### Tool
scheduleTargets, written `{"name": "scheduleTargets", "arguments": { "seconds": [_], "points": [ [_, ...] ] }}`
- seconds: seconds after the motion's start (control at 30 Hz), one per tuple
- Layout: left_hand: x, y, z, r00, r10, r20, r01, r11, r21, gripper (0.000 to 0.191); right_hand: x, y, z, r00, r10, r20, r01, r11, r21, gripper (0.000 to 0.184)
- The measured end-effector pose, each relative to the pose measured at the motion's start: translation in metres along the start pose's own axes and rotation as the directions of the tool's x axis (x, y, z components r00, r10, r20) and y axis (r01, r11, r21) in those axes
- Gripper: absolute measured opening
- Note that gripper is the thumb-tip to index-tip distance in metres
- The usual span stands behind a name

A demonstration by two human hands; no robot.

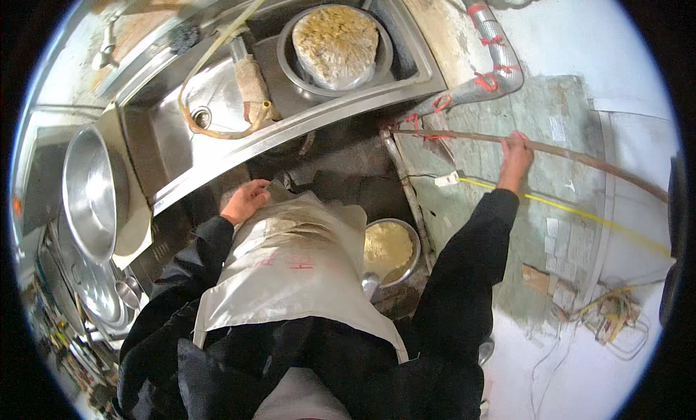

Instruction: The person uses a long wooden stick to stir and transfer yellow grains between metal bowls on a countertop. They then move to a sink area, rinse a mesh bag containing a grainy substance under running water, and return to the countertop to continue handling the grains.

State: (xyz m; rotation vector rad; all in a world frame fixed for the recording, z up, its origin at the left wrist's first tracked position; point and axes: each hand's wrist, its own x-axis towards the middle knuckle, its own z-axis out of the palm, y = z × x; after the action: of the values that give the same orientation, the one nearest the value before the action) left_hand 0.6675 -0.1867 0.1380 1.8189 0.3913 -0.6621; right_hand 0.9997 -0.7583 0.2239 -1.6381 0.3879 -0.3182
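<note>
My right hand (515, 156) reaches out to the right and grips a long brown strip (576, 156) along the top of a worn greenish panel (478, 224). Its fingers curl over the strip. My left hand (247, 201) is beside the upper left part of my pale apron (293, 267), below the front rim of the steel sink (304, 115). Its fingers are bent; whether they pinch the apron cannot be told. In the sink, a metal basin (281, 55) holds a large rounded mass (334, 44) with a yellowish, grainy top and what looks like clear plastic wrap.
A hose (187, 107) loops over the sink. A steel bowl (89, 194) leans at the left. On the dark floor, a bowl of yellowish contents (387, 248) sits to my right. A yellow cord (565, 206) crosses the panel below a foil-wrapped pipe (495, 55).
</note>
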Motion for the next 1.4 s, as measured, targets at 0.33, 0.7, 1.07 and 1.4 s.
{"name": "scheduleTargets", "arguments": {
  "seconds": [0.33, 0.7, 1.07, 1.4],
  "points": [
    [0.015, 0.098, -0.099, 0.92, 0.065, 0.388, 0.019, 0.978, -0.21, 0.057, -0.015, 0.085, -0.042, 0.826, 0.56, -0.065, -0.563, 0.826, -0.033, 0.041],
    [0.229, 0.179, -0.153, 0.976, -0.068, -0.206, -0.085, 0.755, -0.651, 0.048, -0.006, 0.037, 0.278, 0.7, 0.508, 0.502, -0.297, 0.846, -0.442, 0.049],
    [0.431, 0.115, -0.122, 0.932, -0.359, -0.051, 0.125, 0.451, -0.884, 0.095, 0.082, 0.176, 0.431, 0.395, 0.81, 0.433, -0.545, 0.586, -0.6, 0.098],
    [0.449, 0.137, -0.124, 0.976, -0.219, 0.015, 0.105, 0.403, -0.909, 0.087, 0.081, 0.171, 0.426, 0.34, 0.809, 0.479, -0.661, 0.568, -0.491, 0.107]
  ]
}}
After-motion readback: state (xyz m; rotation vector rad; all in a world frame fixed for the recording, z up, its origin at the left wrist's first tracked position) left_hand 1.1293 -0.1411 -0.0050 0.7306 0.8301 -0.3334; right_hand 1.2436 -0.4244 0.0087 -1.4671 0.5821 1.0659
